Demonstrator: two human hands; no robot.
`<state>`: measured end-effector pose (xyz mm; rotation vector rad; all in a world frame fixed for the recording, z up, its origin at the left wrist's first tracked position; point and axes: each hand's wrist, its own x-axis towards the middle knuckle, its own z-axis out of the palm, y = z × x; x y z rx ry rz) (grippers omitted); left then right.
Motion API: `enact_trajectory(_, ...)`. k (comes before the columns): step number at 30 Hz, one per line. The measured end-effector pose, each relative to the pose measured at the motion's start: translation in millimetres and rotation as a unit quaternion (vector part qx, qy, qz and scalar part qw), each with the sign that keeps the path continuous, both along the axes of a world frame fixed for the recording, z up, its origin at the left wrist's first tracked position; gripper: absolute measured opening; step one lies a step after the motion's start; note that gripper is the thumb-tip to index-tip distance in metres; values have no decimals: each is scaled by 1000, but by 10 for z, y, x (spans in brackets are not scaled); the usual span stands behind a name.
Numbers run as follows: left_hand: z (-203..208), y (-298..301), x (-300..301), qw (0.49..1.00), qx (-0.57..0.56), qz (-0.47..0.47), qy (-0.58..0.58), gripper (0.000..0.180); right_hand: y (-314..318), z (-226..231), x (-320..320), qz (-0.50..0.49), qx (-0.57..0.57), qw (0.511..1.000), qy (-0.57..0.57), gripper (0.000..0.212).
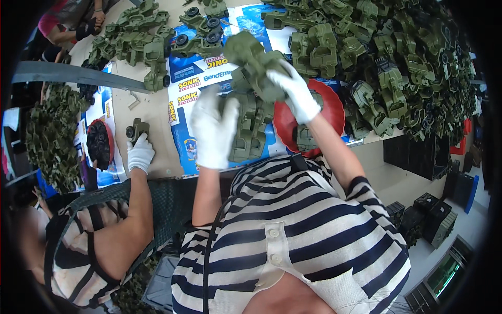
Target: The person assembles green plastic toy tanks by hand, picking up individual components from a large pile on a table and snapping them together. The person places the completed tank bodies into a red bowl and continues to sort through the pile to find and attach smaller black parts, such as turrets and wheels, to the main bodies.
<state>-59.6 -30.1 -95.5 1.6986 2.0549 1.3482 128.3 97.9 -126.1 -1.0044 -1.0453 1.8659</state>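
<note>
The gloved left hand [213, 127] is held open, blurred, while the right hand [294, 90] is curled farther out.

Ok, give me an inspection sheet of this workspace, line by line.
Surface: table partly covered by blue-and-white printed sheets.
Job's things: green toy vehicle body in the right hand; more green bodies below it; red scalloped tray beside them.
Clutter: heap of green toy vehicles, upper right.
Hands: right hand grips one body; left hand blurred, open, nothing visibly held.
Cables: thin black cord along the striped shirt; kind unclear.
Surroundings: co-worker at left; dark crates at lower right.
</note>
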Motion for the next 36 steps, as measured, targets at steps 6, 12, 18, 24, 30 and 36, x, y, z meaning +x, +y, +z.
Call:
enact_trajectory(6,-642,-13,-490,872,-210,-238,-372,114,856,-130,-283,139,152,957,-204,96)
enact_trajectory(12,-819,-140,-462,749,-300,-171,-565,117,1069,-196,-281,290,558,426,-650,69)
enact_trajectory(18,-976,-277,-658,765,-311,-158,-542,108,1209,-211,-383,334,560,413,-635,32)
enact_trajectory(24,-895,-283,-634,792,-280,-181,-511,114,1044,412,-55,247,670,395,-578,34)
enact_trajectory(30,-964,-246,-634,808,-295,-193,-472,127,465,938,554,353,709,419,-444,41)
enact_trajectory(36,-909,-150,-534,788,-282,-201,-510,103,-246,211,328,339,764,418,-357,37)
